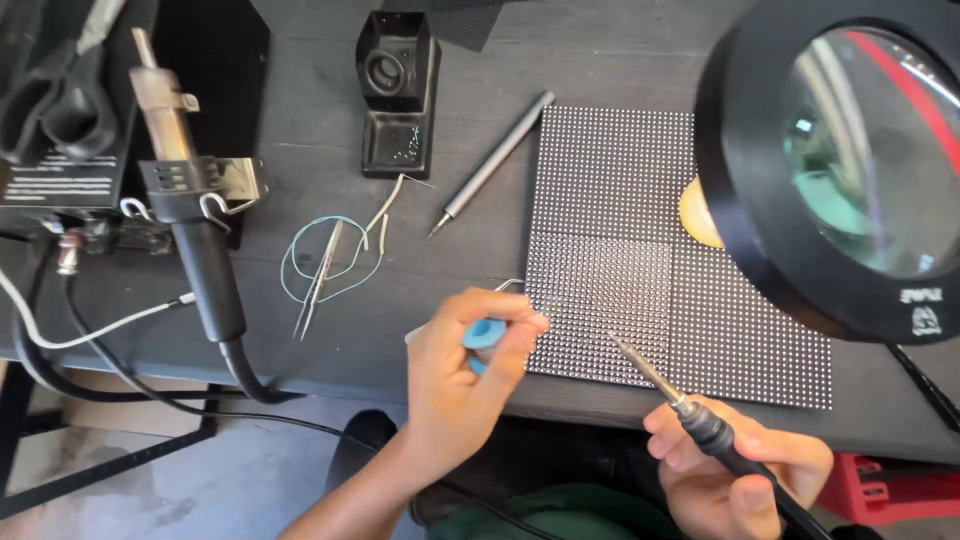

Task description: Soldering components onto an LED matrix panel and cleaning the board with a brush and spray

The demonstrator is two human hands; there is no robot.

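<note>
the flat black dotted led panel (640, 230) lies on the dark table (300, 90), just beyond both sets of fingers. the right hand (735, 470) curls its fingers tight around a black-handled soldering iron (690, 405), tip resting on the panel. the left hand (465, 375) pinches a small blue spool (483, 335) at the panel's edge.

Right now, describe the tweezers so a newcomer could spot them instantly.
Start at the big dotted black LED panel on the dark workbench, then look left past the loose grey metal pen-like rod. The thin silver metal tweezers lie inside a loop of pale green wire, the only two-pronged tool there.
</note>
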